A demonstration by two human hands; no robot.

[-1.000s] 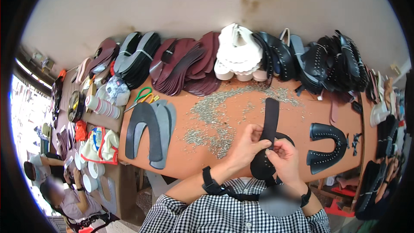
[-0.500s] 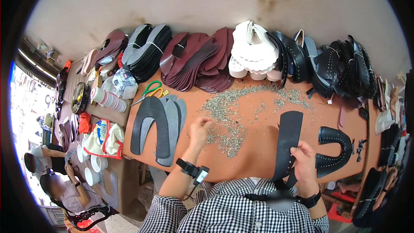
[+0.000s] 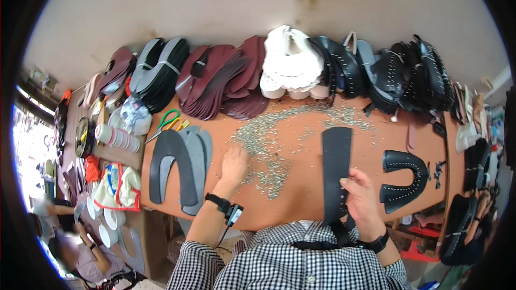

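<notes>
My right hand grips the edge of a black leather shoe upper, thumb on its face. The piece stands upright before my chest, and a row of small studs runs along its lower right edge. My left hand is down on the orange-brown tabletop, at the left edge of a scatter of small metal studs. Its fingers are curled, and the tips are hidden, so what they pinch, if anything, does not show. Right of my right hand lies a curved, studded black upper.
Left on the table are grey and black U-shaped pieces and green- and yellow-handled scissors. Along the wall stand bundles of maroon uppers, white pieces and black studded uppers. Two people sit at the lower left.
My left hand has moved down and left to the near edge of the stud scatter. The whole view has shifted, while my right hand keeps holding the black upper.
</notes>
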